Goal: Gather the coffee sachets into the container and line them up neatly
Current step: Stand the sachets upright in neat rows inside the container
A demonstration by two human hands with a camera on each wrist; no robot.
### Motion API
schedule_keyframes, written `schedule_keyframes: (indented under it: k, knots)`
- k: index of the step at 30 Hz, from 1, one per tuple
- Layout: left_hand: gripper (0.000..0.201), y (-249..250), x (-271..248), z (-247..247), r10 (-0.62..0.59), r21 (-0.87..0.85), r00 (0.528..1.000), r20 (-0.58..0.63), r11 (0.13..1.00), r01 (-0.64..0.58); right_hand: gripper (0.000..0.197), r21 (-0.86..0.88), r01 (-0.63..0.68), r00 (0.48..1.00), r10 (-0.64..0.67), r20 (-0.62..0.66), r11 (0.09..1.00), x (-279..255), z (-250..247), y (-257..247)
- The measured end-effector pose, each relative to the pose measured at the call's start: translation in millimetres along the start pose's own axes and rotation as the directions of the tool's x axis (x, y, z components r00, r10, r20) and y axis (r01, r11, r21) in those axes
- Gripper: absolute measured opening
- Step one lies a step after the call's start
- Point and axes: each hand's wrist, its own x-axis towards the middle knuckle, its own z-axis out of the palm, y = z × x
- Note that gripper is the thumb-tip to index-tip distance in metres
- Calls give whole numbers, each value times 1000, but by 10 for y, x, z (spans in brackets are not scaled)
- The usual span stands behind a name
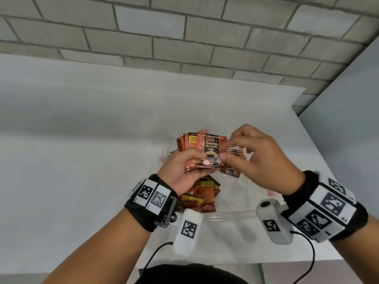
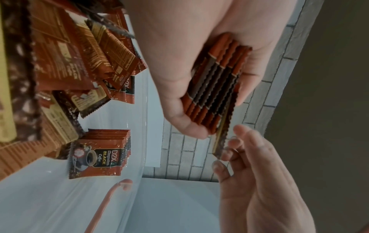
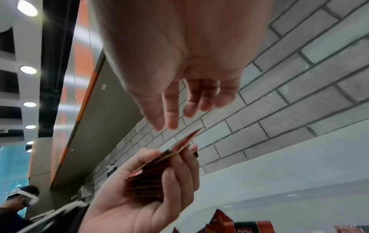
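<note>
My left hand (image 1: 190, 160) grips a fanned stack of red-brown coffee sachets (image 1: 205, 150) upright above the clear container (image 1: 231, 213). The stack's serrated edges (image 2: 215, 88) show against my left palm. My right hand (image 1: 228, 149) hovers at the stack's right edge, fingers loosely bent and blurred. Its fingertips (image 2: 229, 141) sit beside the outermost sachet, and nothing is held between them (image 3: 169, 123). A neat row of sachets (image 2: 103, 152) stands inside the container. Beside it, a loose pile (image 1: 196, 193) lies below my left wrist.
The container stands on a white table (image 1: 82, 140) against a grey brick wall (image 1: 184, 37). A pink clip (image 2: 111, 197) sits on the container's side. The table's right edge (image 1: 320, 152) lies close beyond my right hand. A person (image 3: 20, 200) is far off in the background.
</note>
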Motion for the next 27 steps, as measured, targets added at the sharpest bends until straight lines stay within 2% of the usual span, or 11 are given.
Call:
schedule_keyframes:
  k: [2, 5, 8, 12, 15, 17, 20, 24, 27]
  knots:
    - [47, -7, -8, 11, -8, 37, 1000, 4, 999, 8, 28, -58, -68, 997, 65, -51, 996, 73, -37, 11]
    - [56, -28, -2, 28, -18, 81, 999, 38, 997, 15, 35, -113, -168, 979, 180, 99, 979, 160, -62, 27]
    - [55, -36, 6, 31, -8, 119, 1000, 24, 993, 5, 24, -31, -265, 938, 265, 224, 964, 201, -152, 35]
    - [44, 43, 8, -18, 52, 158, 996, -72, 987, -40, 10, 73, -368, 896, 332, 296, 927, 200, -305, 189]
    - [40, 140, -3, -68, 94, 143, 989, -115, 987, -77, 9, -138, -388, 855, 411, 317, 911, 167, -295, 433]
    - [40, 175, -8, -79, 108, 139, 988, -113, 986, -92, 13, -316, -363, 809, 465, 361, 877, 145, -187, 585]
    - [37, 178, -8, -77, 101, 147, 987, -121, 986, -83, 24, -493, -307, 738, 531, 417, 814, 128, 15, 763]
    - [38, 163, -12, -92, 80, 137, 988, -130, 989, -62, 29, -596, -282, 693, 590, 416, 752, 179, 140, 871]
    - [38, 165, -31, -113, 76, 124, 988, -137, 991, -59, 24, -644, -253, 667, 612, 425, 722, 229, 183, 868]
